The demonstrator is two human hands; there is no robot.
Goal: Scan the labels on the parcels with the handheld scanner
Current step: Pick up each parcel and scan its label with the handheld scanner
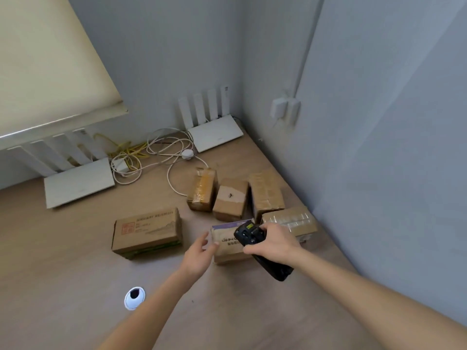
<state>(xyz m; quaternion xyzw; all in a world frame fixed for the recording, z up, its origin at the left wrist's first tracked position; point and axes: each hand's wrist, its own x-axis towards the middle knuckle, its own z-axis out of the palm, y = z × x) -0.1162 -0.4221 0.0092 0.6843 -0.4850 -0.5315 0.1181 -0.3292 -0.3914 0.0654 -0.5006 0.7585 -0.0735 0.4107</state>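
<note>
The black handheld scanner (262,251), gripped in the right hand (275,245), hangs over the near brown cardboard parcel (228,246) among six on the tan wooden desk (75,248). The left hand (198,253), fingers loose, touches its side. Next, probably, its label must be turned into view. Two white routers (214,133) sit against grey walls.
</note>
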